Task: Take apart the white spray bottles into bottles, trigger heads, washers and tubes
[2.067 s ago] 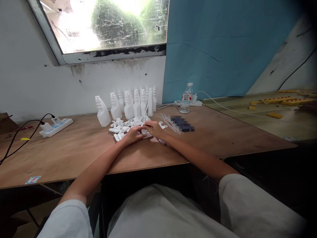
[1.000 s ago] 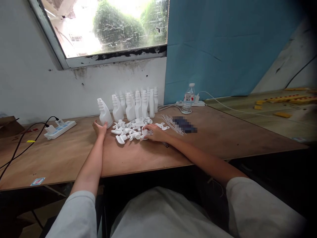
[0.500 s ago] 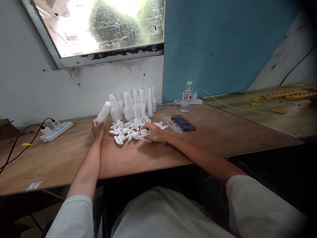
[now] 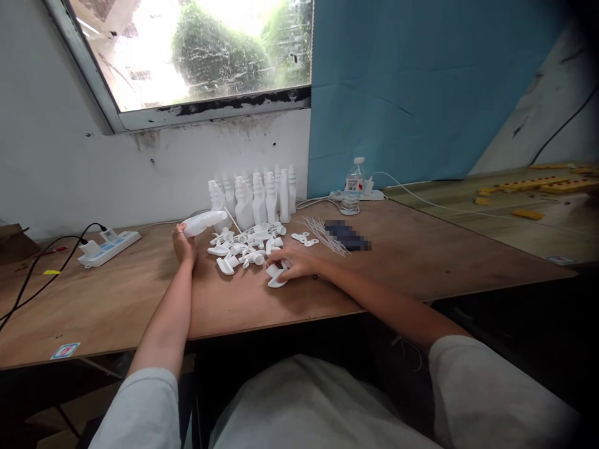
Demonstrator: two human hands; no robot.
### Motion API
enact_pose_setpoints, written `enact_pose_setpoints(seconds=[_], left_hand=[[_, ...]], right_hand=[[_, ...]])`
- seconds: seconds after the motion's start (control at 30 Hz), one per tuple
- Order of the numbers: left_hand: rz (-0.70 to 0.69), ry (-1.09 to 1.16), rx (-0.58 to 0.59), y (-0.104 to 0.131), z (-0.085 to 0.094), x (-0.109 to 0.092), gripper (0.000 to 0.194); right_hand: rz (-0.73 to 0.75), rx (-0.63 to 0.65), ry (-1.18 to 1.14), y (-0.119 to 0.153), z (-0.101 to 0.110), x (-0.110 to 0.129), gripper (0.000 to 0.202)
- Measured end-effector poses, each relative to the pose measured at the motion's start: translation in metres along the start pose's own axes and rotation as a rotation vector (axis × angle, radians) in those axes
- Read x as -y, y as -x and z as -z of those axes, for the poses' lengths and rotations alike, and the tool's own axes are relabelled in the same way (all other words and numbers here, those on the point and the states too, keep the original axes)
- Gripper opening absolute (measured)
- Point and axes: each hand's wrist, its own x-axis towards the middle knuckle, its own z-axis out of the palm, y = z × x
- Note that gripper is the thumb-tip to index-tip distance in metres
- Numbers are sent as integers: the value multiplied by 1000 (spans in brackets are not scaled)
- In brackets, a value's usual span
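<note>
My left hand [image 4: 184, 245] is wrapped round the base of a white plastic spray bottle [image 4: 202, 223], which is tipped almost level above the table with its neck to the right. Close to the neck a thin white tube [image 4: 233, 220] slants downward; whether it touches the bottle I cannot tell. My right hand [image 4: 294, 263] grips a white trigger spray head [image 4: 276, 277] low over the table, in front of a loose pile of white spray heads [image 4: 250, 240]. Behind the pile, several more white bottles [image 4: 259, 199] stand upright in rows.
White washers [image 4: 305, 238] lie right of the pile, beside a bundle of thin white tubes [image 4: 327, 236] and a blurred dark object [image 4: 347, 236]. A clear water bottle [image 4: 353, 188] stands behind. On the left are a power strip [image 4: 110, 248] and black cables [image 4: 32, 268].
The bottle in my left hand has tipped from slanting upward to nearly level. My right hand has drawn a spray head away from the pile, toward me.
</note>
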Motion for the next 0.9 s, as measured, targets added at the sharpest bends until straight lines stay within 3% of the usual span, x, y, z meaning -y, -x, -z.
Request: enact_pose_setpoints(seconds=[0.37, 0.57, 0.77, 0.9], left_hand=[[-69, 28, -28, 0, 0, -2, 30], [-107, 15, -27, -2, 3, -9, 23], [-127, -25, -51, -5, 9, -12, 24], [-144, -39, -47, -6, 12, -17, 24]], right_hand=[[-102, 10, -258, 0, 1, 4, 42], [-120, -36, -646, 2, 5, 1, 38], [-29, -171, -1037, 4, 26, -6, 41], [-2, -246, -1198, 9, 35, -3, 55]])
